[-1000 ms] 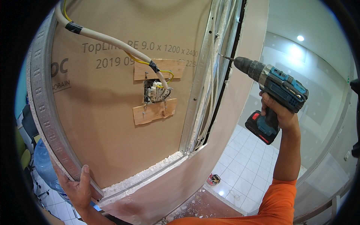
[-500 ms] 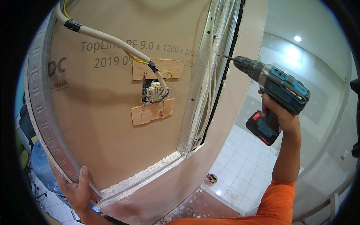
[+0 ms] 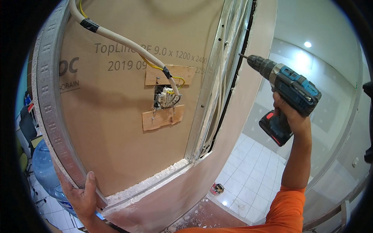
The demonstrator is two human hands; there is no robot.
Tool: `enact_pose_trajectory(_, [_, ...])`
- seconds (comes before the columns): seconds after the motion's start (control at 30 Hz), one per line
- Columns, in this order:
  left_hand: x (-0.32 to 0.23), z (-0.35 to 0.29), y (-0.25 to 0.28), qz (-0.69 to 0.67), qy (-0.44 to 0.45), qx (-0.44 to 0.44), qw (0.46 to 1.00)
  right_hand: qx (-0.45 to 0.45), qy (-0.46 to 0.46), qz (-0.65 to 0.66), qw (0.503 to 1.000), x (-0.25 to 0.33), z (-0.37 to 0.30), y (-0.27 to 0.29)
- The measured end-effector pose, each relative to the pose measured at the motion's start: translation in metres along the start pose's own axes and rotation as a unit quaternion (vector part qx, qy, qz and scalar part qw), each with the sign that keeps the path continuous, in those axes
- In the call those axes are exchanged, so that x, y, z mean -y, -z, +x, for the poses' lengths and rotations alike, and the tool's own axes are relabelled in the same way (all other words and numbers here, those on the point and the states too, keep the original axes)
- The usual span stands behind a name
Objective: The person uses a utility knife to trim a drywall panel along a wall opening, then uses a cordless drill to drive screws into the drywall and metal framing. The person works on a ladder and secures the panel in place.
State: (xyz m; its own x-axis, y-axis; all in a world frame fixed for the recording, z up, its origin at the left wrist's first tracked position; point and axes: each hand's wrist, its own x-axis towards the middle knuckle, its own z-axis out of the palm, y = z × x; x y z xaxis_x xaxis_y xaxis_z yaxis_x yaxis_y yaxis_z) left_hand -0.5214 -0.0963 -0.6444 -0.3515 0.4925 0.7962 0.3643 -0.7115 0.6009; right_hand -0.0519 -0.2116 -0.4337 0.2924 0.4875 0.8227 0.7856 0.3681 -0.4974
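Note:
My right hand (image 3: 292,112) is wrapped round the grip of a blue and black cordless drill (image 3: 289,83). The drill is raised, and its thin bit points left, in front of the wall's right edge; whether the bit touches anything I cannot tell. Low on the left, my left hand (image 3: 83,196) clasps the edge of the metal stud (image 3: 52,101), thumb on the inner side and fingers mostly hidden behind. Between the hands is the brown back of a plasterboard panel (image 3: 116,155). Two wood strips (image 3: 163,117) frame an electrical box (image 3: 165,97) fed by a taped white cable (image 3: 124,43).
Pale wires run down beside the right-hand metal stud (image 3: 217,54). Crumbled plaster (image 3: 151,176) lies along the bottom rail. A blue water jug (image 3: 46,163) stands behind the left edge. On the white tiled floor (image 3: 248,174) at right sits a small round container (image 3: 217,189).
The drill has shifted slightly right, its bit drawing back and tilting a little. My view has moved a little, so the wall appears farther right. My left hand keeps its hold.

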Motion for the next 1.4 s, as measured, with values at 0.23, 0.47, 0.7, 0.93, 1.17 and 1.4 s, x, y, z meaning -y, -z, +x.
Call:
enact_pose_trajectory(0.23, [-0.002,0.001,0.002,0.065,-0.016,0.006,0.998,0.008,0.058,-0.036,0.998,0.026,0.005,-0.004])
enact_pose_trajectory(0.47, [-0.007,0.001,0.002,0.046,0.014,0.021,0.999,0.01,0.024,-0.115,0.993,0.056,0.011,-0.013])
enact_pose_trajectory(0.7, [-0.012,-0.003,-0.001,-0.026,0.042,0.028,0.998,0.01,0.0,-0.175,0.984,0.075,0.013,-0.019])
enact_pose_trajectory(0.93, [-0.005,0.003,0.0,0.002,0.003,0.059,0.998,0.003,-0.007,-0.18,0.984,0.087,0.013,-0.028])
enact_pose_trajectory(1.17, [-0.007,0.006,-0.002,-0.006,-0.03,0.054,0.998,-0.013,-0.035,-0.181,0.983,0.095,0.008,-0.035])
enact_pose_trajectory(1.4, [-0.003,0.008,0.002,0.055,-0.036,0.076,0.995,-0.011,-0.053,-0.18,0.982,0.099,0.0,-0.041])
